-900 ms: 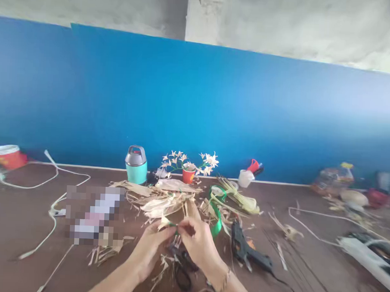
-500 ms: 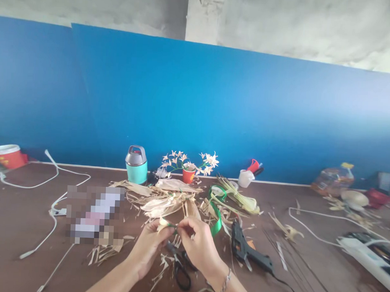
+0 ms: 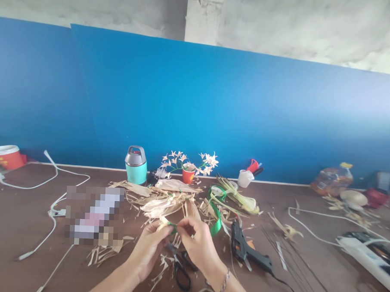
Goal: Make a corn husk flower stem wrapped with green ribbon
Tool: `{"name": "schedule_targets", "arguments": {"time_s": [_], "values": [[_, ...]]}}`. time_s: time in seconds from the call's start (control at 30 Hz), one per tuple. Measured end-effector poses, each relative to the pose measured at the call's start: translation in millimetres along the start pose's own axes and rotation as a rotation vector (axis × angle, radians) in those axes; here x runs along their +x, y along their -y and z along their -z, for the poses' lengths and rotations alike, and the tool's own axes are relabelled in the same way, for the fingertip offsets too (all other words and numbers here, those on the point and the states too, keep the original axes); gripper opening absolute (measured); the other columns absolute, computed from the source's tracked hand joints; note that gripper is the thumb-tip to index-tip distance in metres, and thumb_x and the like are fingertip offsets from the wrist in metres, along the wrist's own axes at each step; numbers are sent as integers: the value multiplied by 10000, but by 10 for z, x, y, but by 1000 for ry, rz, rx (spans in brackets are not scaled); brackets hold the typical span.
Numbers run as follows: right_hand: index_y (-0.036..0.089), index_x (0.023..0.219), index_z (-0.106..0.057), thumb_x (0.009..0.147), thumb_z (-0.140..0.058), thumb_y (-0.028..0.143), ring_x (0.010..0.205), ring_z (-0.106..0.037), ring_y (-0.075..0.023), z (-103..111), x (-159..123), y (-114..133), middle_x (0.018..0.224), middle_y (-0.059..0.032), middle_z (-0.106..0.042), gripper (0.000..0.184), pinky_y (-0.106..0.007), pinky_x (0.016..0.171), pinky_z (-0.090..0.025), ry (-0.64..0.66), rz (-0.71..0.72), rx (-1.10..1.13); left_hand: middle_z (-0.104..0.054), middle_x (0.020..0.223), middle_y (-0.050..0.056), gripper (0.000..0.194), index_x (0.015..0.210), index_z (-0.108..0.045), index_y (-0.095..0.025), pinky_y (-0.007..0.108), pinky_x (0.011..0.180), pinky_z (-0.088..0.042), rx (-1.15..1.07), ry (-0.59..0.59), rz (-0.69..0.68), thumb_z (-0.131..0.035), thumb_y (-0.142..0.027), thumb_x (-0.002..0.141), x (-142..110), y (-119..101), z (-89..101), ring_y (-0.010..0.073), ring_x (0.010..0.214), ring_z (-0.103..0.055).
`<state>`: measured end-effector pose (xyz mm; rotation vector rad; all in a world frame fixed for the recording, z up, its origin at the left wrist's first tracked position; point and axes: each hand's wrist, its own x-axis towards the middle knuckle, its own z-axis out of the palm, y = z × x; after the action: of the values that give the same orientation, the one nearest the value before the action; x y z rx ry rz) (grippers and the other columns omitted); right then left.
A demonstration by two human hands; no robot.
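My left hand point(image 3: 149, 246) is closed in a pinch around a small pale flower point(image 3: 162, 222) that looks made of dried corn husk. Green material point(image 3: 172, 225), wrapped stem or tape, runs from the flower's base to my right hand point(image 3: 200, 241), whose thumb and forefinger pinch its end. The fingertips hide which of the two it is. Black-handled scissors point(image 3: 182, 276) lie on the table below and between my hands. Just beyond the fingers are dried corn husks point(image 3: 161, 206) and a loop of green ribbon point(image 3: 216, 225).
A black glue gun point(image 3: 249, 251) with its cord lies right of my hands. At the back stand a turquoise flask point(image 3: 136, 171), a red cup point(image 3: 188, 176) of husk flowers and a white cup point(image 3: 244, 178). White cables point(image 3: 54, 219) run along the left, a power strip point(image 3: 367, 261) right.
Both hands stay in nearly the same place, with the same pinching hold. The green piece between the fingertips shows a little more, and the flower has tilted slightly.
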<state>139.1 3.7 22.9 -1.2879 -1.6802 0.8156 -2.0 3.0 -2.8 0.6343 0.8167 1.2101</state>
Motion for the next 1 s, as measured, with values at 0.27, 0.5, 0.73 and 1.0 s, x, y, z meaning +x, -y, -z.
{"name": "schedule_targets", "arguments": {"time_s": [0.27,0.5,0.73,1.0], "values": [[151,711,-642,766,-526,186,637,-605,-187,-6,-4,-14,684,-52,-673,133,-265,587,-450,-6,-17,34,-583,552,-17,177,669,-694,-161,229,585,-434,97,-8,-52,-796,-293,611,-5,-15,-6,134,587,-531],[146,677,-619,742,-528,188,547,-537,-149,-10,19,-39,606,-25,-618,119,-235,500,-393,27,-94,104,-598,580,-3,191,693,-713,-151,228,594,-414,150,13,-69,-798,-301,612,1,-38,1,145,632,-537],[150,696,-614,747,-536,191,550,-525,-136,-8,4,-17,609,-9,-598,102,-231,506,-401,70,-93,167,-649,625,6,167,679,-715,-153,240,634,-420,139,22,-92,-804,-276,609,-5,-54,-8,139,628,-544],[164,717,-627,765,-543,134,651,-579,-166,98,-9,43,692,-26,-622,101,-258,608,-445,128,77,-1,-653,628,-5,125,675,-706,-165,239,647,-428,66,34,-30,-793,-230,613,-14,-68,-14,130,628,-548]]}}
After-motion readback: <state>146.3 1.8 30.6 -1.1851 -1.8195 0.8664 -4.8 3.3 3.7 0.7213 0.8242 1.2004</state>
